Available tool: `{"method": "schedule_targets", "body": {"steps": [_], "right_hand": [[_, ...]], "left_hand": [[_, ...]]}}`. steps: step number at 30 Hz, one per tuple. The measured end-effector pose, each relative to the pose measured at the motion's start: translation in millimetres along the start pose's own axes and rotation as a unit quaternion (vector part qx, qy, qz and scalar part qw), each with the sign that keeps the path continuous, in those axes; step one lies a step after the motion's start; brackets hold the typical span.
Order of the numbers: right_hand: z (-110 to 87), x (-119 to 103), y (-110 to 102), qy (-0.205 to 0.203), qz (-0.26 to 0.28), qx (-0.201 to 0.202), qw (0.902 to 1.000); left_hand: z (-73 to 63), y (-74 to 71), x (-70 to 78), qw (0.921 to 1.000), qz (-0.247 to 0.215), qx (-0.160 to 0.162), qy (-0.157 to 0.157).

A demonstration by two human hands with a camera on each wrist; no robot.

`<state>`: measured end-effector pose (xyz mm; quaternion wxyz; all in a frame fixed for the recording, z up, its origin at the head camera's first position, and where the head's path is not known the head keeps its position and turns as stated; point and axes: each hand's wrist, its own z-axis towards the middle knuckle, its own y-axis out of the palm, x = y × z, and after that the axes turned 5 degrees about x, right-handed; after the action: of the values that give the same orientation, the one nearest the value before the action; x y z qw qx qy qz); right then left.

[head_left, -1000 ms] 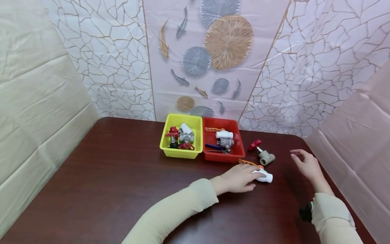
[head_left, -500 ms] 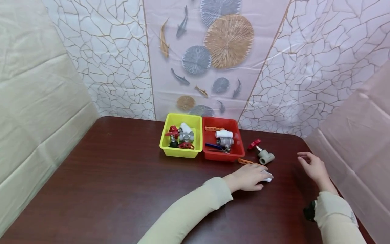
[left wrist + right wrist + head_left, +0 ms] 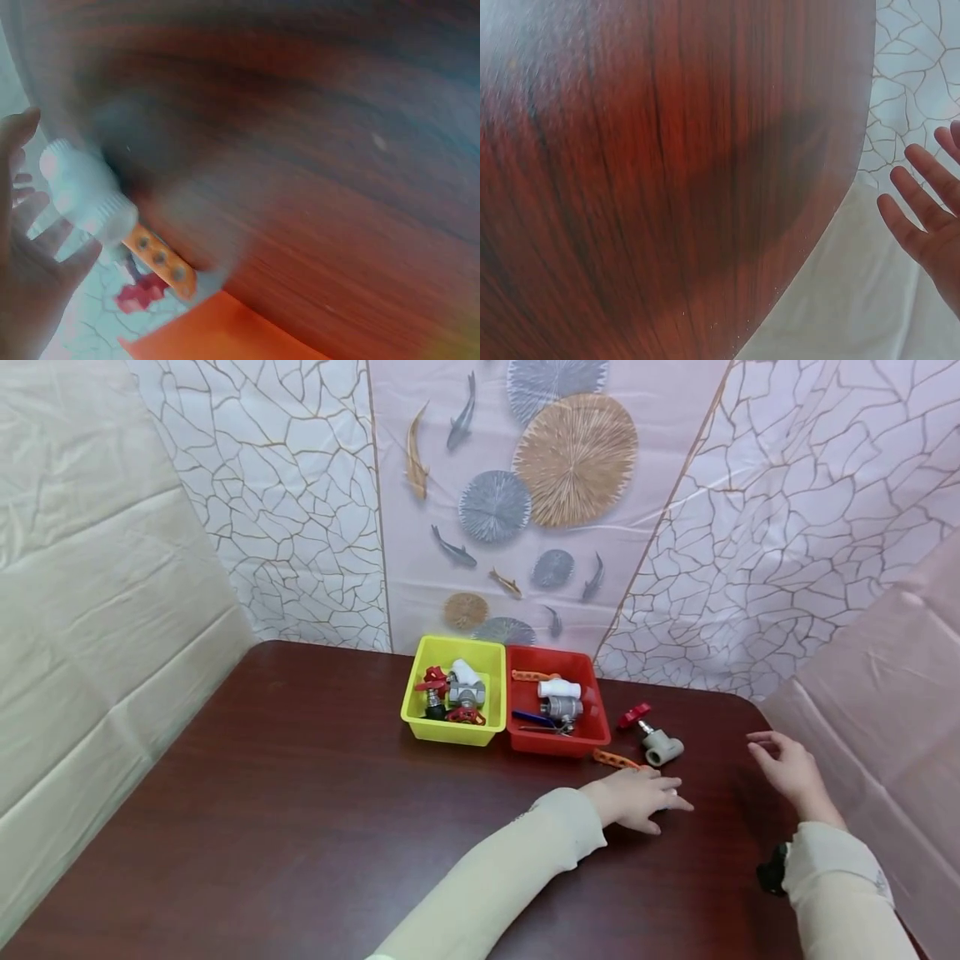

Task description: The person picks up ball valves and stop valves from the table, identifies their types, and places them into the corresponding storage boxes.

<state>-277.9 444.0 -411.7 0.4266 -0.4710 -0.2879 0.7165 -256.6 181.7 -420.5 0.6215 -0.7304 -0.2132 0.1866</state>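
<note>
My left hand (image 3: 641,800) hovers over a white plastic ball valve (image 3: 82,184) with an orange lever handle (image 3: 615,760); in the head view it hides most of the white body. The left wrist view shows spread fingers beside the valve, not curled round it; contact cannot be told. Just behind lies a grey pipe valve (image 3: 663,748) with a red handle (image 3: 634,716). Near the table's right edge my right hand (image 3: 793,777) is held above the surface, fingers loosely bent in the head view and apart in the right wrist view, holding nothing.
At the back a yellow bin (image 3: 455,732) holds several valves, some red-handled. Touching its right side, a red bin (image 3: 555,744) contains a white valve (image 3: 558,689), a metal valve (image 3: 561,707) and a blue lever (image 3: 532,718). Fabric walls border the brown table (image 3: 300,827).
My left hand has moved right, further over the white ball valve, and its fingers have spread. My right hand has drifted slightly to the right. The head view has shifted a little.
</note>
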Motion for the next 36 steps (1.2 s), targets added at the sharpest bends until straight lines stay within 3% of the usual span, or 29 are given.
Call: {"method": "schedule_targets", "body": {"steps": [4,9,15,18,25,30,36], "right_hand": [[1.1,-1.6,1.9,0.001,-0.001,-0.012,0.9999],[1.4,-3.6,3.3,0.004,-0.005,-0.014,0.9999],[-0.4,-2.9,4.4,0.005,0.001,-0.019,0.9998],[-1.2,-2.4,4.1,0.006,0.000,-0.018,0.9998],[3.6,-3.5,4.9,-0.004,0.001,-0.023,0.9997],[4.4,-2.6,4.8,-0.012,-0.001,-0.016,0.9998],[2.7,-5.0,3.8,-0.015,-0.008,-0.016,0.9997]], "left_hand": [[-0.2,0.7,5.1,0.9997,0.016,-0.001,-0.019],[0.5,-2.1,5.9,0.9976,0.026,0.042,-0.049],[-1.1,-3.9,-0.4,0.9947,-0.030,0.028,-0.094],[-1.2,-3.8,-0.9,0.9957,-0.027,0.012,-0.088],[-3.1,-2.5,4.5,0.9975,0.031,0.011,-0.063],[-7.0,-1.9,7.5,0.9974,0.045,-0.021,-0.053],[-8.9,-1.4,7.2,0.9976,0.016,-0.047,-0.049]]}}
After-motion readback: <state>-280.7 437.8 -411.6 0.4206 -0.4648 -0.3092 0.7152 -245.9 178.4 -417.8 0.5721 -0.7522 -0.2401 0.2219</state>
